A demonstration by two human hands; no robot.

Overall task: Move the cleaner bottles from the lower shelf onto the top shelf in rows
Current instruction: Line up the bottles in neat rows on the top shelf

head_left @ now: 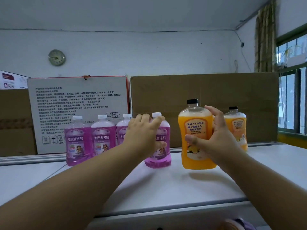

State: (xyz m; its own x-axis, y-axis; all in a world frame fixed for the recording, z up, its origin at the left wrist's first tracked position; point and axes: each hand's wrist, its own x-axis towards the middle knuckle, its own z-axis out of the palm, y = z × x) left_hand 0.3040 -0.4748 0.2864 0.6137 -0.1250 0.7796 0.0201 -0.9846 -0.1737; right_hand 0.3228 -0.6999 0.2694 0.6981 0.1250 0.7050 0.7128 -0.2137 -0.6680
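Left hand (142, 130) grips a purple bottle (160, 146) standing on the top shelf (182, 188), just right of three purple bottles (99, 136) in a row. Right hand (214, 138) wraps an orange bottle (194, 135), right of that purple one. Another orange bottle (236, 127) stands further right, before a cardboard box (199, 93).

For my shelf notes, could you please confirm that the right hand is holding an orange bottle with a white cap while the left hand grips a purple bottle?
Not quite: the head view shows the cap on the orange bottle in the right hand is black, not white. The white caps are on the purple ones. The rest holds: the left hand grips a purple bottle.
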